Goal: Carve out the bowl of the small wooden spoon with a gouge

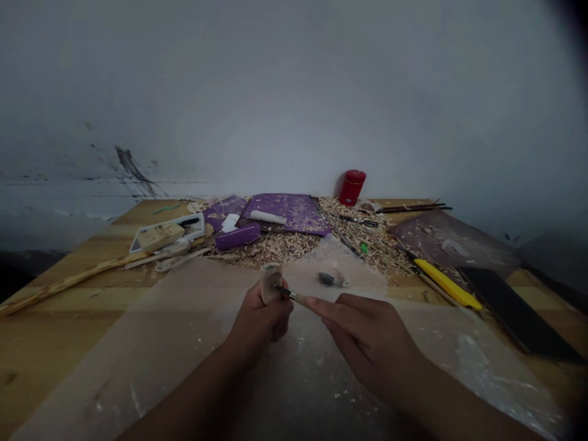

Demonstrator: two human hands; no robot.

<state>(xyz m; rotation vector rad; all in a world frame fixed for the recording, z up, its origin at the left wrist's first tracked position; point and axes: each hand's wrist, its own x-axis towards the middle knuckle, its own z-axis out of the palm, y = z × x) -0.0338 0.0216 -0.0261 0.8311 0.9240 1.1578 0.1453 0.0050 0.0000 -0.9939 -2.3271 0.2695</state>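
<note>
My left hand (263, 318) is closed around a small pale piece of carved wood (270, 283), whose upper part sticks out above the fingers. In my right hand (367, 327) is a carving knife (298, 298) with a light wooden handle, gripped with the index finger laid along it. Its dark blade points left and meets the wood near my left thumb. Both hands are above a translucent plastic sheet (193, 343). Just beyond them a small dark-tipped object (327, 279) lies on the sheet; its kind is unclear.
Wood shavings (285, 248) heap along the back around a purple folder (294, 211). A red tin (353, 187) stands by the wall. At left are a white tray (201, 225) with a wood block and a long stick (68, 283). A yellow utility knife (448, 285) and a dark flat slab (519, 315) lie right.
</note>
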